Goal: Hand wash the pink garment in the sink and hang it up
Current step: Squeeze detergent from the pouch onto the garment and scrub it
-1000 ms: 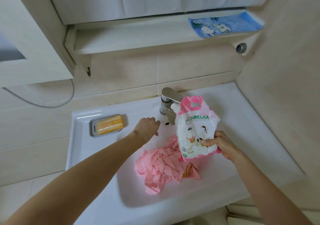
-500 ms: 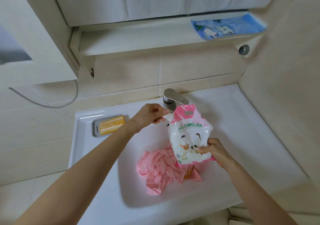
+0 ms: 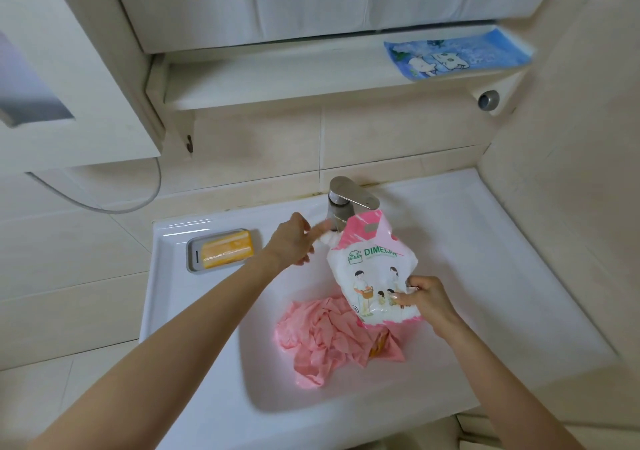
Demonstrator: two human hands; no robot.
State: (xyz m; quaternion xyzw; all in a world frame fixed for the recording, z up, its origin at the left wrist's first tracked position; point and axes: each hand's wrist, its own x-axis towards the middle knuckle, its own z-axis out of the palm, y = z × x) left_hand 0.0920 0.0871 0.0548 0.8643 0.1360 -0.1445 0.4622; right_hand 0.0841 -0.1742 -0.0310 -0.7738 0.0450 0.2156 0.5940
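Since half a second ago the left hand (image 3: 292,243) has uncurled at the white cap (image 3: 325,238) of the glossy detergent pouch (image 3: 372,269); blur hides whether it pinches it. The right hand (image 3: 431,302) grips the pouch's lower edge above the crumpled pink garment (image 3: 322,338) in the white sink (image 3: 311,404), whose rim carries a grey dish (image 3: 191,255) holding orange soap (image 3: 227,250).

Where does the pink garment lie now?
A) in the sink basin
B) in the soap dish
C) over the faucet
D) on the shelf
A: the pink garment lies crumpled in the sink basin, below the detergent pouch that the right hand holds.
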